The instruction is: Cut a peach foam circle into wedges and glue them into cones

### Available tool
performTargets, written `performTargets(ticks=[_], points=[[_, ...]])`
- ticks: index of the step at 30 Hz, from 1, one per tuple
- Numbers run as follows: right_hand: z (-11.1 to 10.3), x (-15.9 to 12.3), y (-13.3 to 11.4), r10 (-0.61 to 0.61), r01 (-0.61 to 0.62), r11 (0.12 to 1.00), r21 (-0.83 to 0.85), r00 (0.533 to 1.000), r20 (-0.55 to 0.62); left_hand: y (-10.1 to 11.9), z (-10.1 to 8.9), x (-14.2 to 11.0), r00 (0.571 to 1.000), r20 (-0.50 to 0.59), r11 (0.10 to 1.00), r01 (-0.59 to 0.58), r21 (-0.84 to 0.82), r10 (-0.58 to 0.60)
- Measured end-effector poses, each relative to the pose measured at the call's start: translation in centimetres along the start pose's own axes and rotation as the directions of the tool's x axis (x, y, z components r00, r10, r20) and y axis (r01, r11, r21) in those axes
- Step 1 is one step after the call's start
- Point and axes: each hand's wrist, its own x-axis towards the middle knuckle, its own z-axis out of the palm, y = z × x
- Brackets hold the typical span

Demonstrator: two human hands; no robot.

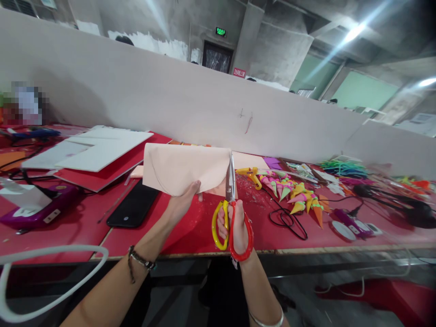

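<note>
A long pale partition [190, 100] crosses behind one red table [190, 236], with two bare forearms reaching over the table's near edge. On the table's left side lies a stack of flat boards: at least two white boards [109, 147] on top of one red board [85, 179].

At the centre, held up over the table in front of the person, is one sheet of pale peach paper [180, 165] marked with a curved line. The left hand [182, 200] pinches its lower edge, the thumb on the near face. The right hand [238, 227] is wrapped in the handles of one pair of scissors [230, 194], which has one yellow loop and one red. The blades point away from the person, at the paper's right edge; whether they are biting into it is hard to tell.

One black phone [132, 206] lies left of the left hand. Two purple power strips rest on the table, one at far left [44, 211] and one at right [352, 222]. Right of the scissors are one yellow glue gun [250, 172] and a cluster of small coloured cones [296, 197], too overlapped to count. Each arm wears one bracelet: dark on the left [139, 259], silvery on the right [267, 323].
</note>
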Motion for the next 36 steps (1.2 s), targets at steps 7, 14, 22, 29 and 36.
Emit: performTargets(ticks=[7,14,22,29,36], points=[[-0.8,0.8,0.9,-0.027,0.01,0.99,0.14,0.993,0.117,0.8,-1.4,0.8,0.983,0.115,0.977,-0.158,0.146,0.142],[-1.0,0.9,0.4,-0.035,0.015,0.99,0.141,0.99,0.139,1.3,-2.3,1.0,0.967,0.208,0.979,-0.172,0.106,0.147],[-0.5,0.5,-0.1,-0.008,-0.009,0.989,0.149,0.993,0.117,0.9,-2.5,1.2,0.952,0.251,0.963,-0.217,0.161,0.173],[-0.2,0.2,-0.5,0.007,-0.013,0.996,0.087,0.998,0.064,0.8,-2.6,1.4,0.955,0.251,0.974,-0.191,0.124,0.155],[0.0,-0.2,-0.6,0.023,-0.023,0.999,0.028,1.0,0.008,0.7,-3.2,1.6,0.955,0.245,0.974,-0.198,0.108,0.166]])
